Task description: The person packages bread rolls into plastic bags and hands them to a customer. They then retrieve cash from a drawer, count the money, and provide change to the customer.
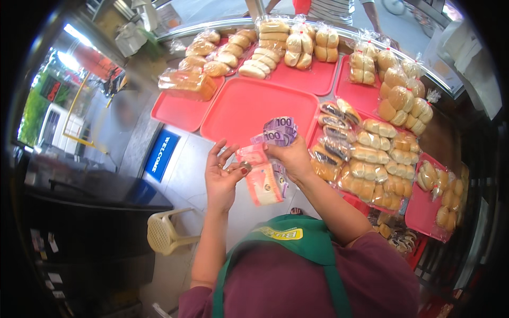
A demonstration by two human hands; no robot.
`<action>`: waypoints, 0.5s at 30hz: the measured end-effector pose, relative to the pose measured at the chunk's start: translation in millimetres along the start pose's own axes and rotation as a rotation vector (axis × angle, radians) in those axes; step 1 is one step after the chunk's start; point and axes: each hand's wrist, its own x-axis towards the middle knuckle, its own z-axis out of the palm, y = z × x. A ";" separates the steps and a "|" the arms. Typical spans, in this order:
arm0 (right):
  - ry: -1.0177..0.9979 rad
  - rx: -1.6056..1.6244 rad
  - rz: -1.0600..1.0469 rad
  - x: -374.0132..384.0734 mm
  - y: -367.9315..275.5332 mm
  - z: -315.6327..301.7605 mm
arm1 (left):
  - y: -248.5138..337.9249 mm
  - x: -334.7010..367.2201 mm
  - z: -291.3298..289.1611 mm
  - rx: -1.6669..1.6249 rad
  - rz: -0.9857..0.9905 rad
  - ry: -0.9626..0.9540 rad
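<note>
Banknotes fill my right hand (291, 159): purple notes (279, 132) fan out above the thumb, and more purple shows below it. An orange-red note (262, 177) hangs from the same hand, creased across its middle. Close against that note's left edge, my left hand (221, 177) pinches a small round coin (245, 165) between thumb and forefinger, its other fingers raised. Whether the left fingers also grip the note, I cannot tell. Both hands are held up in front of a bare red tray (254, 108).
Red trays carry bagged rolls (371, 164) on the right, more bread (299, 45) at the back, and a wrapped loaf (186, 85) at the left. A beige plastic stool (164, 233) stands low left beside a black cabinet (90, 217). A person (331, 10) stands beyond the counter.
</note>
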 end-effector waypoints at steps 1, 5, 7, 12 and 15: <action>0.011 -0.055 0.036 14.3 0.7 -1.0 | -6.1 17.9 2.0 0.005 -0.009 -0.022; 0.127 -0.214 -0.064 62.0 -5.9 13.0 | -17.5 87.4 -6.5 0.044 -0.095 -0.175; 0.166 -0.394 -0.057 90.5 -7.6 17.7 | -32.0 126.3 -11.7 -0.058 -0.108 -0.218; 0.335 -0.537 0.031 136.4 -8.9 23.9 | -62.2 193.6 -15.5 -0.090 -0.161 -0.304; 0.441 -0.566 0.093 156.1 0.1 16.9 | -75.7 228.0 -17.4 -0.114 -0.223 -0.383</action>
